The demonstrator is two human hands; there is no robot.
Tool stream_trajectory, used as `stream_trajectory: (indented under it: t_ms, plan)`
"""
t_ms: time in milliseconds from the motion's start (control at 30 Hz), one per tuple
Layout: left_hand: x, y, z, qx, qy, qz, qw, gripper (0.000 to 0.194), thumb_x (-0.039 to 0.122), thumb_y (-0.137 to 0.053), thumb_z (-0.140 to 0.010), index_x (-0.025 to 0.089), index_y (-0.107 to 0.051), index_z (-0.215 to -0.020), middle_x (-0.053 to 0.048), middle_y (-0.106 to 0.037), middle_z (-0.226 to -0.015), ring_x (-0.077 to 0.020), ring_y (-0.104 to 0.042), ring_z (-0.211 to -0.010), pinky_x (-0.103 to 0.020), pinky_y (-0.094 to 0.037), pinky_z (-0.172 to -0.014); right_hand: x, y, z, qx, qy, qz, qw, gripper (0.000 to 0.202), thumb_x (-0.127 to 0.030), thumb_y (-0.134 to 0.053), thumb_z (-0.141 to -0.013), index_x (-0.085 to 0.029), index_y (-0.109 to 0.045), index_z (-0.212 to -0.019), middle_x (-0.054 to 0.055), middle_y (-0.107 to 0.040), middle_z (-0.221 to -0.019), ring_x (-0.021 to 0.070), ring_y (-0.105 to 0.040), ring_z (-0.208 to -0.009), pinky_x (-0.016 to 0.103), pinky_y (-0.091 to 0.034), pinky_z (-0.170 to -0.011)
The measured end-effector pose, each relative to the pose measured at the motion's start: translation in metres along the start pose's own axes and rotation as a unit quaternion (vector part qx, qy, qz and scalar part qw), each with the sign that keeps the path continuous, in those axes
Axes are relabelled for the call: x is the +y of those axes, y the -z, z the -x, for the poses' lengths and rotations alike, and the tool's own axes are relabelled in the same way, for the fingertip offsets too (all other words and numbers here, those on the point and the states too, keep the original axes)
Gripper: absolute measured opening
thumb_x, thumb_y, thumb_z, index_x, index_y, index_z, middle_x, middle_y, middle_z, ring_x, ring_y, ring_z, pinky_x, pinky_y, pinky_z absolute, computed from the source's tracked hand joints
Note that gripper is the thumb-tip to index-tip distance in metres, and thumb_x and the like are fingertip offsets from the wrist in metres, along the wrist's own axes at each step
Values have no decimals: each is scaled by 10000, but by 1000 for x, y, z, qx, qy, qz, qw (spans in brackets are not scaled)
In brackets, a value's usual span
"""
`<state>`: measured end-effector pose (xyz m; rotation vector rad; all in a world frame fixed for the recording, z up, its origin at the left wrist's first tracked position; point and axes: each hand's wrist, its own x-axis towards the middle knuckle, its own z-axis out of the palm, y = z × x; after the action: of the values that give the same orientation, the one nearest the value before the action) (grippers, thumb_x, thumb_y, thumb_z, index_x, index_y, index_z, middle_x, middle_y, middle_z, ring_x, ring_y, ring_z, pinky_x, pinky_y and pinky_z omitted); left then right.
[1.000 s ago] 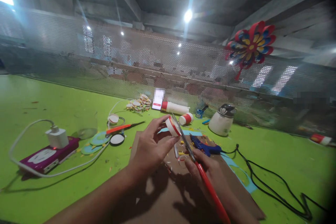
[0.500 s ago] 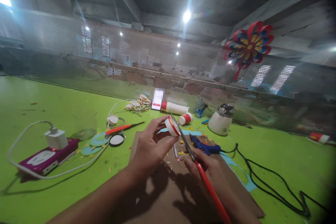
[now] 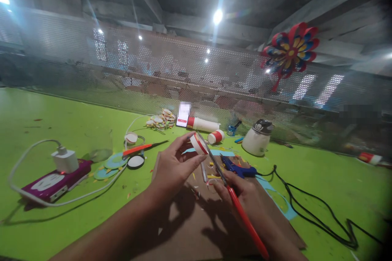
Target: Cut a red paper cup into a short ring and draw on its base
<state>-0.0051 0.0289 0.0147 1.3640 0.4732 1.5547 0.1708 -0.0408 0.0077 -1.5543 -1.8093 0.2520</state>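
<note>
Between the thumb and fingers of my left hand [image 3: 176,163] is a short white paper cup piece [image 3: 198,144] with a red band, tilted on its side. My right hand [image 3: 241,193] grips red-handled scissors [image 3: 241,208], whose metal blades point up and away and lie against the right edge of the cup piece. Beneath both hands lies a brown cardboard sheet [image 3: 180,228] with paper scraps on it. A blue glue gun [image 3: 239,168] rests on the cardboard just beyond my right hand.
Left are a purple power strip [image 3: 50,183], a clear glass [image 3: 99,147] and an orange-handled tool [image 3: 137,149]. Behind stand a phone [image 3: 183,115], stacked cups [image 3: 205,124] and a white container [image 3: 257,138]. A black cable [image 3: 309,208] loops at right.
The cup piece and my left hand have shifted very slightly left and up in view. Both hands keep their holds, and the scissors stay beside the cup piece.
</note>
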Motion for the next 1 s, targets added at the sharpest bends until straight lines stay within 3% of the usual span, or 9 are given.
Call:
stream_trajectory:
  t_ms: [100,233,533,733,1000]
  plan:
    - [0,1,-1,-1,4,11,1000,545,213,-804,-697,136,-605,-1199,-126,-714,-1111,-227,-700,-987,-421,-564,-952,-7,3,0,4,6,-14,1000,350,-414,-595,-870,-248,-703,-1158,43,-772,-936,231,-712,-796,341,-564,-732]
    - [0,2,-1,0,8,18,1000,539,207,-807,-695,128,-604,-1189,-134,-714,-1123,-230,-699,-1000,-410,-568,-946,-14,7,0,-4,6,-25,1000,270,-353,-615,-857,-234,-723,-1074,51,-757,-1055,232,-717,-877,319,-570,-734]
    - [1,4,-2,-9,22,32,999,506,198,-804,-705,149,-618,-1173,-120,-728,-1103,-216,-705,-976,-388,-572,-932,-15,11,2,0,-2,28,1000,256,-391,-625,-843,-220,-728,-1004,66,-764,-952,236,-701,-781,319,-553,-642]
    - [2,5,-3,-9,38,67,997,533,175,-828,-676,146,-626,-1169,-107,-731,-1095,-177,-700,-938,-314,-572,-890,-20,15,1,-20,-26,37,999,233,-389,-615,-829,-211,-711,-945,61,-757,-928,237,-692,-821,320,-532,-695]
    - [1,2,-4,-2,50,117,992,551,133,-851,-633,157,-638,-1141,-79,-741,-1035,-164,-694,-927,-271,-559,-864,-10,15,-4,-9,-21,-96,995,384,-484,-506,-872,-206,-688,-1064,55,-743,-903,228,-685,-807,325,-536,-741]
